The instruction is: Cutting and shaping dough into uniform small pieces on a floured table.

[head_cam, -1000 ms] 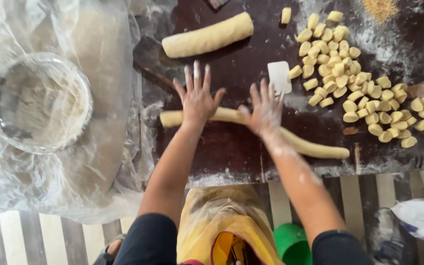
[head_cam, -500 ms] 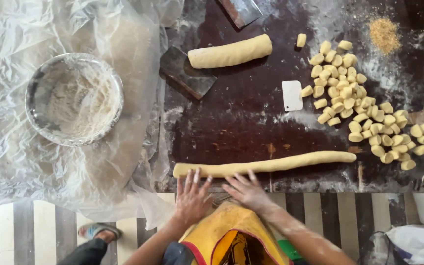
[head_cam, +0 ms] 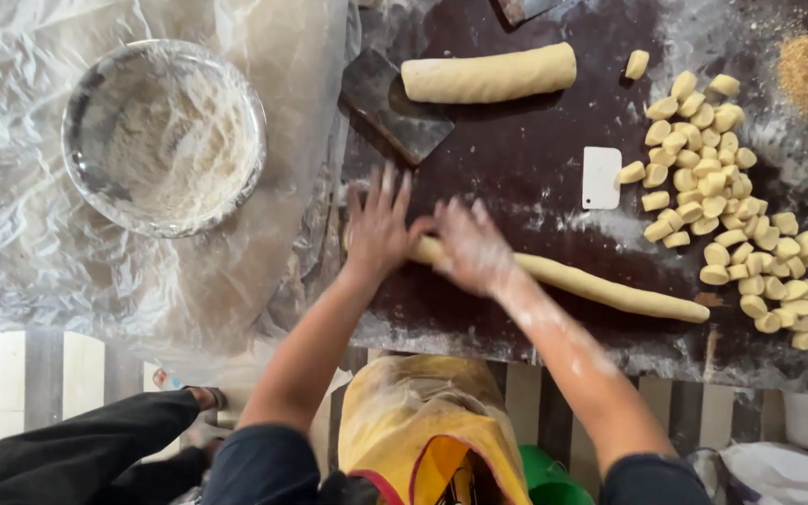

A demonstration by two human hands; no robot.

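A long thin rope of pale dough (head_cam: pixel 600 285) lies across a dark floured board (head_cam: pixel 535 140). My left hand (head_cam: pixel 378 229) presses flat on the rope's left end, fingers spread. Beside it my right hand (head_cam: pixel 469 245), dusted with flour, lies flat on the rope too. A thicker dough log (head_cam: pixel 488 73) rests at the top of the board. Several small cut dough pieces (head_cam: pixel 731 196) are heaped at the right. A white plastic scraper (head_cam: pixel 600 178) lies between the rope and the log.
A metal bowl of flour (head_cam: pixel 163 136) sits on crinkled plastic sheeting at the left. A dark metal scraper (head_cam: pixel 395 105) lies by the thick log. Brown crumbs (head_cam: pixel 804 61) are at the top right. Another person's dark sleeve (head_cam: pixel 77 449) shows at the bottom left.
Both hands have moved from the board's near edge back up onto the dough rope, pushing it away from me. The rope now lies slanted, its right end lower.
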